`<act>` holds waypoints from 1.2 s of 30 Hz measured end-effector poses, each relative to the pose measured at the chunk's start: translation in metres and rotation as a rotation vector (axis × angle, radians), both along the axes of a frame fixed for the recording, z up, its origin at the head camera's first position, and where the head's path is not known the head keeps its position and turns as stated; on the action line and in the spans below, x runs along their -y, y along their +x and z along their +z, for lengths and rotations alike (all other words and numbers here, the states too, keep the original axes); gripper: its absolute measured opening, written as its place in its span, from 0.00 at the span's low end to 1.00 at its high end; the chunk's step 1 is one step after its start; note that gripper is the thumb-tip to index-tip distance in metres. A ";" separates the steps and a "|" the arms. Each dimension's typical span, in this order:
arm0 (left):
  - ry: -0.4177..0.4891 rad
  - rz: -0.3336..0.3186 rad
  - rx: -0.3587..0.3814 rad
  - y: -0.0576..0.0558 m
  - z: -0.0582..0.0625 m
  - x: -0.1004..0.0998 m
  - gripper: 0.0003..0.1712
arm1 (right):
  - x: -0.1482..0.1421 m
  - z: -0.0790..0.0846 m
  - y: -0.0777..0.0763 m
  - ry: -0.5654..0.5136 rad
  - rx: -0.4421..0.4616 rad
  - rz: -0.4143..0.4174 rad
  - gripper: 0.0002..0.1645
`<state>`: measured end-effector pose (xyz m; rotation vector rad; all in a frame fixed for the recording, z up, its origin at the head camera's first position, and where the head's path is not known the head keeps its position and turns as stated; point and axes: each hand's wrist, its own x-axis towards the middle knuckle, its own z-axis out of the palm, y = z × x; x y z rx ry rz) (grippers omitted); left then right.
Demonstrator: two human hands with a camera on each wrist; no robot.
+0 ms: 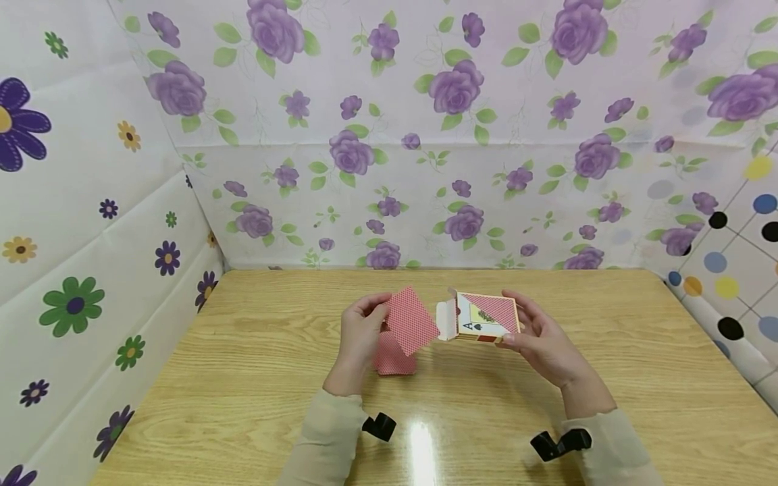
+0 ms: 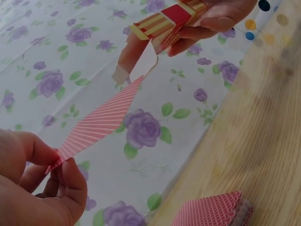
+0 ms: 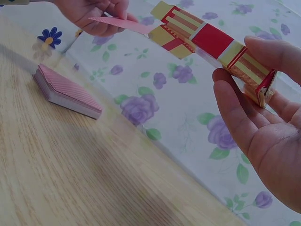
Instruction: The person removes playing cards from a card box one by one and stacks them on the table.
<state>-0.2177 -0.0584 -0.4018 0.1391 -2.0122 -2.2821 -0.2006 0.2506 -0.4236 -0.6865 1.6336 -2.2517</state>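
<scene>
The card box [image 1: 486,312] sits between the right hand [image 1: 550,351]'s thumb and fingers, flap [image 1: 446,320] open, contents hidden, "A" and a spade on its face! The left hand [image 1: 360,331] pinches a red card [image 1: 413,322] by its edge, far corner near the flap; below those fingers, a card stack [image 3: 68,92] rests on the table [image 1: 243,351].

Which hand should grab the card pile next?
Probably the left hand: it's nearer the card pile and pinches only a thin card, while the right hand holds the open box.
</scene>
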 end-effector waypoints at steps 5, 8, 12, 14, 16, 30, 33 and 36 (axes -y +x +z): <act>0.030 0.015 -0.006 -0.001 0.000 0.002 0.13 | 0.000 0.000 0.000 0.001 0.003 -0.001 0.45; 0.044 0.025 -0.009 -0.002 -0.001 0.003 0.13 | 0.000 0.000 0.000 -0.002 0.007 0.001 0.45; 0.027 0.035 -0.017 -0.002 -0.001 0.004 0.12 | 0.000 0.000 0.000 -0.005 0.009 0.000 0.45; 0.008 0.039 -0.019 -0.002 -0.001 0.005 0.11 | 0.000 0.001 0.000 -0.005 0.011 -0.002 0.45; 0.001 0.040 -0.021 -0.003 -0.002 0.005 0.11 | 0.000 0.001 0.001 -0.003 0.013 -0.004 0.45; 0.002 0.036 0.002 -0.007 -0.008 0.010 0.14 | 0.000 0.001 0.001 -0.002 0.014 -0.003 0.46; 0.004 0.038 0.008 -0.009 -0.009 0.011 0.14 | 0.001 0.001 0.001 0.004 0.010 -0.006 0.46; 0.012 0.039 0.017 -0.010 -0.011 0.012 0.14 | 0.001 0.001 0.001 0.011 0.008 -0.013 0.46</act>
